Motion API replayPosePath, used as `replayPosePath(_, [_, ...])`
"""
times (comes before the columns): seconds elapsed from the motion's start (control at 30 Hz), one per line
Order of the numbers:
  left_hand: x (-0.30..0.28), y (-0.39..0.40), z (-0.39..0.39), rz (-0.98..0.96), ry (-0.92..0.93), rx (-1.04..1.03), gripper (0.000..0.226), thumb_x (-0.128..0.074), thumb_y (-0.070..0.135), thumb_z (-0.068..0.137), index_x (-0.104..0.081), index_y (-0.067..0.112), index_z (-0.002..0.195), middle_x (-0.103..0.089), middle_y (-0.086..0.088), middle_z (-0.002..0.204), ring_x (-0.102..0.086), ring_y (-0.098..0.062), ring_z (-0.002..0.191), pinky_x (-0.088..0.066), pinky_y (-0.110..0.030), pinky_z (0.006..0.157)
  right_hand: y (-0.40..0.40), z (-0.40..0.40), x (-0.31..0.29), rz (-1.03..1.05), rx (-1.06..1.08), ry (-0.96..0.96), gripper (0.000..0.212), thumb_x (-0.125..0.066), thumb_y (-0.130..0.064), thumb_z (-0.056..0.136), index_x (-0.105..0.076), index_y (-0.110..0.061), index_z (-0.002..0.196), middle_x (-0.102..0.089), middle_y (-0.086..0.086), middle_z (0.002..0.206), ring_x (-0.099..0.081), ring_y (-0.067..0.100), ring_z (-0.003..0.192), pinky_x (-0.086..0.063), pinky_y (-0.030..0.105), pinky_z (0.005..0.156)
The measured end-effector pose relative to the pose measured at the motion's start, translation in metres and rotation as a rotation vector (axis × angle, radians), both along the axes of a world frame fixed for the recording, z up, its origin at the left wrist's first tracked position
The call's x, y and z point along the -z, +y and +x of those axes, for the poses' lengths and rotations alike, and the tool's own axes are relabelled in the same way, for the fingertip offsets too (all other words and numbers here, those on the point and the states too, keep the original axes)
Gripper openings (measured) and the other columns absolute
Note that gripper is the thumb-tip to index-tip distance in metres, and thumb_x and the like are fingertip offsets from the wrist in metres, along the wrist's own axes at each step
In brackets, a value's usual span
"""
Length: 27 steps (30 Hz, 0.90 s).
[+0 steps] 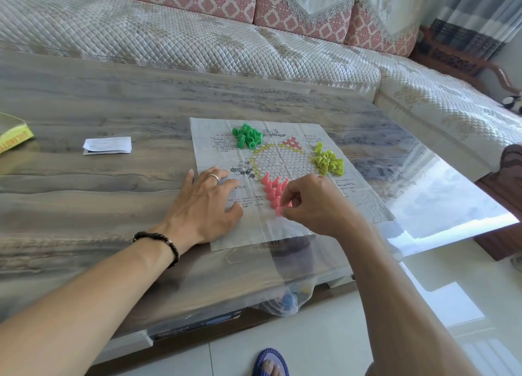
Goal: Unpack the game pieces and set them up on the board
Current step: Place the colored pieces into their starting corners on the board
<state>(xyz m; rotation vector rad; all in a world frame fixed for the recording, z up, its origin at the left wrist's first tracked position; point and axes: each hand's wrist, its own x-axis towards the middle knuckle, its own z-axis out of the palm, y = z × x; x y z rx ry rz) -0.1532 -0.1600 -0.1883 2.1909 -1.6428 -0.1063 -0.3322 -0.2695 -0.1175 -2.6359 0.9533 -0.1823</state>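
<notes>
Three heaps of pieces are out of their packing and lie on the paper board [282, 234]: green pieces [248, 136] far beyond the left hand [207, 203], yellow-green pieces [329, 161] just beyond the right hand [316, 203], and pink pieces [273, 189] between the two hands. So the unpacking looks largely done, though I cannot tell whether more colours wait elsewhere; something blue shows dimly under the counter [113, 183], too blurred to name.

Setting up seems barely begun. The green and yellow-green heaps are tumbled and jumbled, not standing on the printed circles. Some pink pieces stand upright near the board's near point, which suggests that colour is being placed now.

The right hand has its fingers curled and pinches one pink piece [279, 211] at its near edge, low over the paper. The left hand lies flat with fingers spread, pressing the board's left margin down.

Left to do, by my judgement: finish pink, then arrange the other two heaps. A box [14, 137] and a leaflet [107, 145] sit well away to the left hand's far side.
</notes>
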Motion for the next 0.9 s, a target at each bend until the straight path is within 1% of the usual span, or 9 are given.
replayPosePath(0.13, [0.0, 0.0, 0.0, 0.004, 0.0, 0.005, 0.066, -0.031, 0.05, 0.081, -0.047, 0.02, 0.137, -0.035, -0.006, 0.15, -0.017, -0.019, 0.144, -0.006, -0.052, 0.117, 0.001, 0.002, 0.001, -0.004, 0.006, 0.044, 0.008, -0.072, -0.012, 0.075, -0.07, -0.019, 0.075, -0.054, -0.012, 0.059, -0.049, 0.003, 0.055, -0.036, 0.017, 0.051])
replayPosePath(0.3, [-0.002, 0.001, 0.0, 0.003, 0.001, 0.008, 0.064, -0.033, 0.049, 0.082, -0.047, 0.02, 0.137, -0.034, -0.008, 0.151, -0.018, -0.02, 0.144, -0.007, -0.052, 0.117, 0.0, 0.004, 0.003, 0.001, -0.003, 0.05, 0.01, -0.073, -0.011, 0.076, -0.07, -0.02, 0.075, -0.055, -0.011, 0.06, -0.049, 0.002, 0.056, -0.035, 0.015, 0.051])
replayPosePath(0.43, [-0.003, 0.001, -0.001, 0.004, 0.014, 0.004, 0.067, -0.032, 0.05, 0.08, -0.046, 0.02, 0.138, -0.033, -0.007, 0.151, -0.017, -0.02, 0.144, -0.006, -0.052, 0.117, -0.001, 0.004, 0.002, 0.01, 0.001, 0.029, 0.009, -0.073, -0.009, 0.075, -0.07, -0.017, 0.078, -0.053, -0.012, 0.059, -0.048, 0.002, 0.053, -0.033, 0.014, 0.049])
replayPosePath(0.57, [-0.002, 0.001, 0.0, -0.005, 0.038, -0.005, 0.068, -0.033, 0.051, 0.079, -0.045, 0.02, 0.139, -0.034, -0.006, 0.151, -0.017, -0.019, 0.144, -0.005, -0.051, 0.117, -0.003, 0.002, 0.0, 0.006, 0.017, -0.03, 0.011, -0.065, -0.004, 0.075, -0.068, -0.014, 0.078, -0.052, -0.011, 0.06, -0.048, 0.004, 0.053, -0.037, 0.018, 0.05])
replayPosePath(0.67, [-0.004, 0.001, 0.001, -0.027, 0.087, -0.012, 0.07, -0.037, 0.052, 0.076, -0.045, 0.021, 0.139, -0.036, -0.003, 0.149, -0.021, -0.018, 0.142, -0.005, -0.049, 0.117, -0.006, -0.001, -0.002, 0.002, 0.016, -0.072, 0.007, -0.067, -0.011, 0.077, -0.067, -0.019, 0.078, -0.059, -0.008, 0.067, -0.052, 0.004, 0.06, -0.044, 0.02, 0.056])
replayPosePath(0.73, [-0.006, 0.002, 0.002, -0.037, 0.129, -0.017, 0.072, -0.04, 0.052, 0.075, -0.045, 0.021, 0.139, -0.037, -0.001, 0.148, -0.025, -0.017, 0.141, -0.005, -0.049, 0.118, -0.009, -0.002, -0.003, 0.002, 0.021, -0.101, 0.003, -0.069, -0.017, 0.078, -0.069, -0.019, 0.081, -0.064, -0.005, 0.071, -0.056, 0.008, 0.064, -0.049, 0.026, 0.06])
replayPosePath(0.83, [-0.008, 0.0, 0.003, -0.04, 0.148, -0.028, 0.064, -0.045, 0.05, 0.084, -0.044, 0.022, 0.141, -0.037, 0.0, 0.147, -0.027, -0.017, 0.139, -0.008, -0.048, 0.118, -0.017, 0.0, -0.002, -0.031, 0.039, -0.156, 0.002, -0.068, -0.019, 0.08, -0.07, -0.018, 0.081, -0.065, -0.007, 0.07, -0.06, 0.011, 0.064, -0.053, 0.033, 0.062])
replayPosePath(0.87, [-0.008, 0.0, 0.003, -0.046, 0.136, -0.034, 0.059, -0.047, 0.048, 0.088, -0.044, 0.022, 0.141, -0.037, -0.001, 0.147, -0.027, -0.018, 0.139, -0.011, -0.047, 0.117, -0.02, 0.002, -0.003, -0.037, 0.042, -0.175, 0.002, -0.067, -0.019, 0.081, -0.069, -0.019, 0.08, -0.065, -0.009, 0.071, -0.061, 0.01, 0.064, -0.054, 0.033, 0.062])
replayPosePath(0.9, [-0.009, -0.001, 0.003, -0.051, 0.123, -0.043, 0.056, -0.047, 0.047, 0.09, -0.044, 0.022, 0.141, -0.037, -0.003, 0.147, -0.027, -0.02, 0.138, -0.013, -0.044, 0.117, -0.024, 0.004, -0.003, -0.035, 0.046, -0.194, 0.003, -0.067, -0.019, 0.082, -0.069, -0.019, 0.079, -0.065, -0.01, 0.071, -0.06, 0.006, 0.063, -0.054, 0.03, 0.061])
